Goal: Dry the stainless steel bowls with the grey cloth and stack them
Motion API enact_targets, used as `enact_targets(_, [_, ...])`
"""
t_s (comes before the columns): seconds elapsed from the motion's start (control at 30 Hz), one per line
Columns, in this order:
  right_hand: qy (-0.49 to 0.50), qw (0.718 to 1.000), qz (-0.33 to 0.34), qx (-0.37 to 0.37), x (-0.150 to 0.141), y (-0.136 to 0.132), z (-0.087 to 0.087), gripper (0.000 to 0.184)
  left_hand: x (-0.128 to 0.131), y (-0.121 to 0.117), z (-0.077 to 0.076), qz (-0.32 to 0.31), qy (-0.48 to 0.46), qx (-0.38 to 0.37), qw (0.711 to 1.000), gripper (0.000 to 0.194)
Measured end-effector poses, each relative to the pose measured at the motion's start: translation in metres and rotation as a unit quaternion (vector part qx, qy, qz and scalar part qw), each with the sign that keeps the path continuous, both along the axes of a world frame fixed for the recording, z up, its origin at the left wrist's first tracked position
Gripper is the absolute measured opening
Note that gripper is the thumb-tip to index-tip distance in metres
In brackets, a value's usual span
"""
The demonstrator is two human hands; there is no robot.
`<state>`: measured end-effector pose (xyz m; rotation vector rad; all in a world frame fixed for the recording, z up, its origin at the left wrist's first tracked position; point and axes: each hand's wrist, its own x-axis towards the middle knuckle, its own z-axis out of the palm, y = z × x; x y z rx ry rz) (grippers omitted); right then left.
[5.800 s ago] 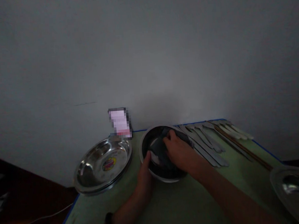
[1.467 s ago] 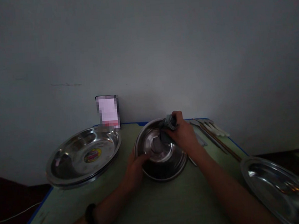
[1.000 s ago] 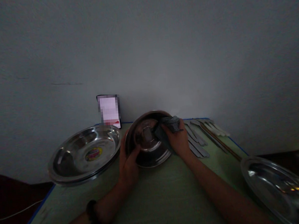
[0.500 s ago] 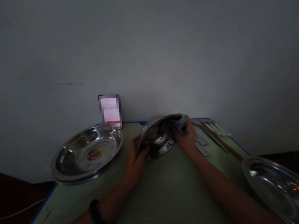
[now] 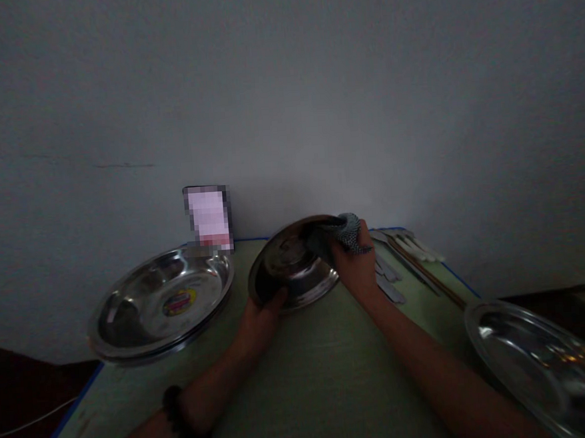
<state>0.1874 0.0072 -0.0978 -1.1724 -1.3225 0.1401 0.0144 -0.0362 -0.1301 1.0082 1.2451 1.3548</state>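
A round steel basin (image 5: 295, 259) is held tilted above the middle of the table, its hollow side partly toward me. My left hand (image 5: 264, 314) grips its lower left rim, thumb on the inside. My right hand (image 5: 354, 258) is closed on a dark patterned cloth (image 5: 348, 228) at the basin's upper right rim. Part of the cloth hangs into the shadowed inside; the right fingertips are hidden behind it.
Stacked steel basins (image 5: 148, 309) with a yellow and red label stand at the left. A phone (image 5: 209, 218) leans against the wall. Knives (image 5: 389, 279), chopsticks (image 5: 431, 279) and white-handled utensils (image 5: 422, 244) lie at the right, behind another steel basin (image 5: 537, 355). The table (image 5: 304, 385) has a blue edge.
The basin has been turned so more of its face shows, and its left side has swung left with my left hand. My right hand and the cloth shifted slightly up and left.
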Motion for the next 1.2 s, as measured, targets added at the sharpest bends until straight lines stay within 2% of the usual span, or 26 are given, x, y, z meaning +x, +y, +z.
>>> enact_targets(0.13, [0.074,0.993,0.019,-0.085,-0.029,-0.005,-0.028,0.030,0.001,0.002,0.000,-0.002,-0.051,-0.080,0.995,0.038])
enact_targets(0.2, [0.074,0.984,0.040,-0.157,-0.041,-0.010,-0.038,0.032,0.000,0.002,0.002,0.009,-0.036,-0.075,0.996,0.031])
enact_targets(0.27, [0.066,0.978,0.059,-0.190,-0.045,-0.012,-0.040,0.033,0.000,0.001,0.004,0.010,-0.018,-0.060,0.998,0.025])
enact_targets(0.33, [0.055,0.980,0.069,-0.180,-0.039,-0.009,-0.034,0.035,0.000,-0.002,0.006,-0.008,-0.020,-0.043,0.999,0.027])
enact_targets(0.43, [0.018,0.988,0.072,-0.134,-0.015,-0.001,-0.013,0.035,0.004,-0.008,0.009,-0.065,-0.042,-0.041,0.996,0.040])
enact_targets(0.53, [-0.067,0.992,0.068,-0.080,0.010,0.004,0.008,0.026,0.006,-0.011,0.011,-0.047,0.026,0.001,0.999,0.051])
enact_targets(0.6, [-0.166,0.982,0.072,-0.052,0.020,0.003,0.019,0.021,0.006,-0.011,0.011,-0.025,0.084,0.060,0.994,0.051])
enact_targets(0.67, [-0.248,0.965,0.075,-0.026,0.024,0.000,0.025,0.022,0.005,-0.012,0.010,-0.043,0.107,0.100,0.988,0.046])
enact_targets(0.77, [-0.283,0.957,0.064,0.010,0.024,-0.004,0.030,0.022,0.004,-0.012,0.007,-0.065,0.110,0.125,0.984,0.038])
enact_targets(0.87, [-0.232,0.971,0.047,0.029,0.023,-0.002,0.029,0.015,0.003,-0.013,0.002,-0.044,0.105,0.119,0.986,0.037])
enact_targets(0.97, [-0.124,0.992,0.025,-0.001,0.017,0.004,0.019,0.016,0.003,-0.013,0.001,-0.028,0.089,0.091,0.991,0.048])
enact_targets(1.1, [0.025,0.996,0.029,-0.081,-0.008,0.005,-0.011,0.026,0.004,-0.011,0.003,-0.029,0.086,0.083,0.992,0.062])
enact_targets(1.2, [0.084,0.981,0.078,-0.156,-0.028,0.003,-0.032,0.028,0.004,-0.008,0.005,-0.018,0.097,0.096,0.990,0.055])
